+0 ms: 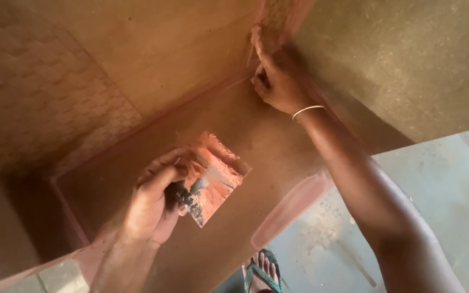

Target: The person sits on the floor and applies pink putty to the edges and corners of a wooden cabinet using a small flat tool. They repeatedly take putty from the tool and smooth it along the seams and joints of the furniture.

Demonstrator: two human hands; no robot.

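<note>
Biggest thing in view was the reddish-brown plastered surface [213, 108], w/ a raised ledge [294, 203] running diagonally beside the grey floor [435, 184]. A patterned, scale-textured wall patch [39, 92] sat upper left.

Right hand [278, 81] was stretched up to the inner corner, fingers curled and fingertips pressed into the wet reddish material, prob. to work it into the joint by touch; a thin bangle [308, 110] sat on that wrist.

Left hand [156, 203] was closed round the handle of a small flat board [213, 179], held level near the body, likely so the heap of reddish mortar [218, 168] on it wouldn't slide off and stayed w/in reach.

A foot in a green sandal [261, 274] showed at the bottom edge.

No packages, labels or signs visible.
</note>
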